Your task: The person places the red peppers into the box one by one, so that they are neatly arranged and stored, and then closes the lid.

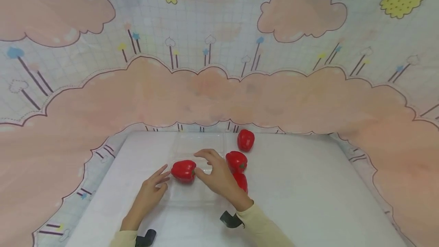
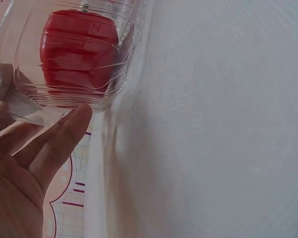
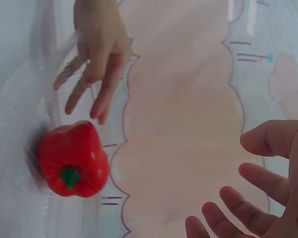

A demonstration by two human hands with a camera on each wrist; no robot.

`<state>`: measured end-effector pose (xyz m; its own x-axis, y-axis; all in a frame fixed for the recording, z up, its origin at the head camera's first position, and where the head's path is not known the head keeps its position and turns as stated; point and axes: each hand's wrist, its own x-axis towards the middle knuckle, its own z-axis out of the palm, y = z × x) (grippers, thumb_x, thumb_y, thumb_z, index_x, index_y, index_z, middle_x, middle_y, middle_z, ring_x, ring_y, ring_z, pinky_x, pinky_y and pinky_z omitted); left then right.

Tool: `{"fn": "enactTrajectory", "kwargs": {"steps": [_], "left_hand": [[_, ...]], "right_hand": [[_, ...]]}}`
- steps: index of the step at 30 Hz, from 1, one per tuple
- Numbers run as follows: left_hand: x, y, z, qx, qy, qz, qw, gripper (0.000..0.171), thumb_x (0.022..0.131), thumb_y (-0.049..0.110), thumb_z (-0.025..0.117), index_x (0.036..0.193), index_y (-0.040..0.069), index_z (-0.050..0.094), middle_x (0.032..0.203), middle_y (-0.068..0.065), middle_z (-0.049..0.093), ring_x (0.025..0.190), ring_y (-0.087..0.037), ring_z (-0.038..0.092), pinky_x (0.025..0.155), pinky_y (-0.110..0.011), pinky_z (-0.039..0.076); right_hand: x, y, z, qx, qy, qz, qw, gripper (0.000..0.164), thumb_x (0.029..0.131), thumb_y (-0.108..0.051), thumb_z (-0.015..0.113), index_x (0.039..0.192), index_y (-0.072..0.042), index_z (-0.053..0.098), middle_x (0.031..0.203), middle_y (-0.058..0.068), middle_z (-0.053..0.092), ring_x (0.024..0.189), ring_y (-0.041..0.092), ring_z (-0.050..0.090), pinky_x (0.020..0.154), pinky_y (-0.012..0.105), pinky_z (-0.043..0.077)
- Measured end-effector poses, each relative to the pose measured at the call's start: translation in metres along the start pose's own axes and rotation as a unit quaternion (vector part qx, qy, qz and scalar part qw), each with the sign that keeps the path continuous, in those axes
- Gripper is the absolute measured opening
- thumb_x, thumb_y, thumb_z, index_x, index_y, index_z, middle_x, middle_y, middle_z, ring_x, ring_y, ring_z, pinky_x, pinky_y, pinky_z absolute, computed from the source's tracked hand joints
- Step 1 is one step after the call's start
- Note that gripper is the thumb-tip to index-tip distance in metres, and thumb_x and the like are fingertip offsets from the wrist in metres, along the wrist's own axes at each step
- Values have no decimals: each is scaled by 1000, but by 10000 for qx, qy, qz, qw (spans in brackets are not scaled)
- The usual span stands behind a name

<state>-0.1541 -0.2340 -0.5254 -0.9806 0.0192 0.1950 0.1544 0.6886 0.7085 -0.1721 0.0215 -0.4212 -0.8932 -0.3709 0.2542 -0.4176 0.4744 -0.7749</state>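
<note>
A red bell pepper (image 1: 183, 170) with a green stem (image 3: 70, 177) lies in a clear plastic container (image 1: 192, 198). Just right of that pepper, my right hand (image 1: 219, 174) hovers with its thumb and fingers spread apart and nothing between them. On the container's left side is my left hand (image 1: 148, 197), fingers extended. In the left wrist view, its fingertips (image 2: 81, 115) are at the container's ribbed wall; whether the thumb side grips the rim I cannot make out.
Right of the container sit more red peppers: one at the back (image 1: 245, 140), one in the middle (image 1: 236, 161) and one partly hidden by my right hand (image 1: 242, 181). All stand on a white tabletop (image 1: 302, 186). A patterned cloth (image 1: 205, 94) rises behind it.
</note>
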Motion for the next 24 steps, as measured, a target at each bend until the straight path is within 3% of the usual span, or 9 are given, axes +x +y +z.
{"fn": "enactTrajectory", "kwargs": {"steps": [9,18,24], "left_hand": [[0,-3,1,23,-7,16,10000,44,90,2,57,134,6,60,154,-10,44,116,-33,66,86,-41,60],[3,-4,0,-20,26,44,10000,46,90,0,57,135,6,59,152,-12,46,116,-34,66,86,-42,59],[2,-4,0,-44,-62,-10,10000,48,90,0,57,137,7,57,152,-12,47,117,-34,65,88,-43,59]], "right_hand": [[-9,-7,-27,-138,315,-349,9988,45,87,-23,71,130,-24,60,136,-4,57,121,15,57,94,36,58],[-21,8,-49,-341,641,-303,9969,43,85,-21,71,128,-22,62,133,-3,59,126,17,55,102,45,54],[-30,23,-56,-412,777,-188,9959,45,83,-17,74,126,-21,63,130,-1,61,122,20,58,95,46,58]]}}
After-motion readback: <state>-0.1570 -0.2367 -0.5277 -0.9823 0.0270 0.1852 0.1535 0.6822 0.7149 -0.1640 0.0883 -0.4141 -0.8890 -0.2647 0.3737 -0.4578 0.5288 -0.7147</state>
